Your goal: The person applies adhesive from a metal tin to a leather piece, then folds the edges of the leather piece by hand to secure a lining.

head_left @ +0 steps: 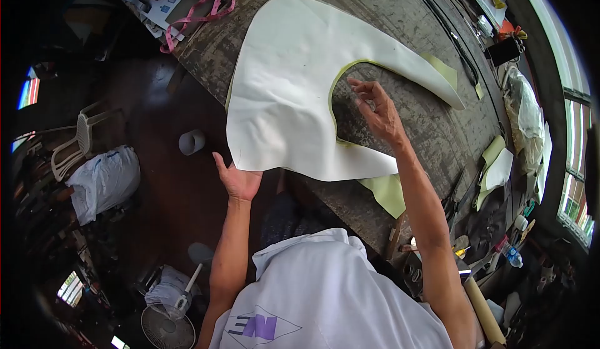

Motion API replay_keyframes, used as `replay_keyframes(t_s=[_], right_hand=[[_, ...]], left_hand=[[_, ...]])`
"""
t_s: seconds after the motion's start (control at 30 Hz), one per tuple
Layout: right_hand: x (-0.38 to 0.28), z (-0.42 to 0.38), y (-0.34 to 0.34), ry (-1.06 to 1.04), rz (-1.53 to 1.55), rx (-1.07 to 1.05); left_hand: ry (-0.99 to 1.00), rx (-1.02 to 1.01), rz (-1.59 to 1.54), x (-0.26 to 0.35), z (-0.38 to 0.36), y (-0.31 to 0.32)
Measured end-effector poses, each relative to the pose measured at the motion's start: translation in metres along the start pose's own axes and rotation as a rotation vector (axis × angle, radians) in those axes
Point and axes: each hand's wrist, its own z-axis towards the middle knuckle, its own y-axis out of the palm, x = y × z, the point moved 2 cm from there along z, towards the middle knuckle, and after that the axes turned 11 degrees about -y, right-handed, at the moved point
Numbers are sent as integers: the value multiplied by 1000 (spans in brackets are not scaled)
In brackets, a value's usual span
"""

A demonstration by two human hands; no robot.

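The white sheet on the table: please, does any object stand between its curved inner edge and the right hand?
Nothing visible does. The right hand is over the curved cutout of the white sheet, and only worn tabletop shows between them.

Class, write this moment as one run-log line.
left hand: palm up, under corner of white sheet | right hand: over table, inside sheet's curve, nothing visibly held | sheet: overhangs table edge

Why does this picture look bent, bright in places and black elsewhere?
Head view: likely wide-angle distortion bows the scuffed dark wooden table; glare whitens the tall window at right; corners go black; the curved white leather-like sheet looks clear.
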Motion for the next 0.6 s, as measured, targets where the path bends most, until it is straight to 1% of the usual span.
replay_keyframes(t_s=[0.03,0.07,0.17,0.27,0.4,0.47,0.6], right_hand=[[7,5,2,-5,6,-9],[13,11,3,-12,11,-20],[21,20,6,-65,-27,-40],[24,22,10,-132,-126,-67],[24,21,17,-160,-294,-107],[25,22,17,-223,-343,-128],[29,19,18,-372,-472,-209]], left_hand=[[42,-24,-16,-12,-9,2],[33,-104,-94,-23,-13,-4],[85,38,159,-59,-21,-3],[-23,153,322,-85,-18,-10],[27,273,430,-91,-20,8],[44,319,514,-93,-21,7],[49,347,479,-93,-21,6]])
